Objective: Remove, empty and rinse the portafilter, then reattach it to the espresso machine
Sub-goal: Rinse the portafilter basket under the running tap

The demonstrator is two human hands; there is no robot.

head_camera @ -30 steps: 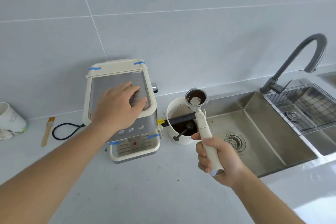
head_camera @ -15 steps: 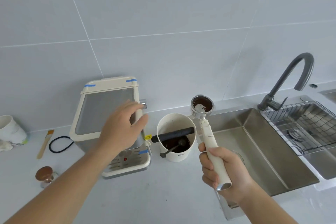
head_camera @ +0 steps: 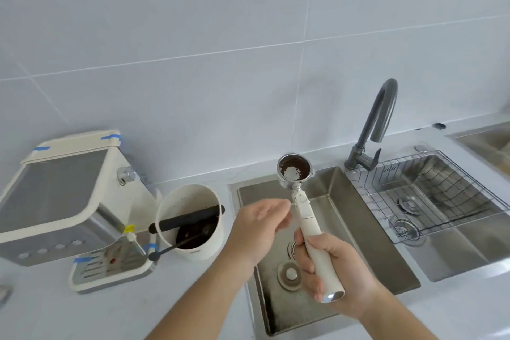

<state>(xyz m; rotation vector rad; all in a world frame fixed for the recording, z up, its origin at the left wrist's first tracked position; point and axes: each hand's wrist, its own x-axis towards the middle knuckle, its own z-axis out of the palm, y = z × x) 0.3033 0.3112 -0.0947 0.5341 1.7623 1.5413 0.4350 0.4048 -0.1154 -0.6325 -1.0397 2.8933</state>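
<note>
My right hand (head_camera: 335,270) grips the white handle of the portafilter (head_camera: 294,171), held above the left sink basin. Its metal basket faces up and holds dark coffee grounds with a pale patch. My left hand (head_camera: 258,225) hovers just left of the handle, fingers loosely curled, holding nothing. The cream espresso machine (head_camera: 63,201) stands on the counter at the left, its group head without a portafilter. A white knock box (head_camera: 190,222) with a black bar and dark grounds inside stands between the machine and the sink.
A steel sink basin (head_camera: 345,229) lies under my hands, with a drain stopper (head_camera: 289,274). A grey faucet (head_camera: 375,124) rises behind it. The right basin holds a wire rack (head_camera: 430,188). A black-knobbed tool (head_camera: 165,250) leans out of the knock box.
My left hand has left the top of the espresso machine and moved right, next to the portafilter handle. The view has shifted right toward the sink.
</note>
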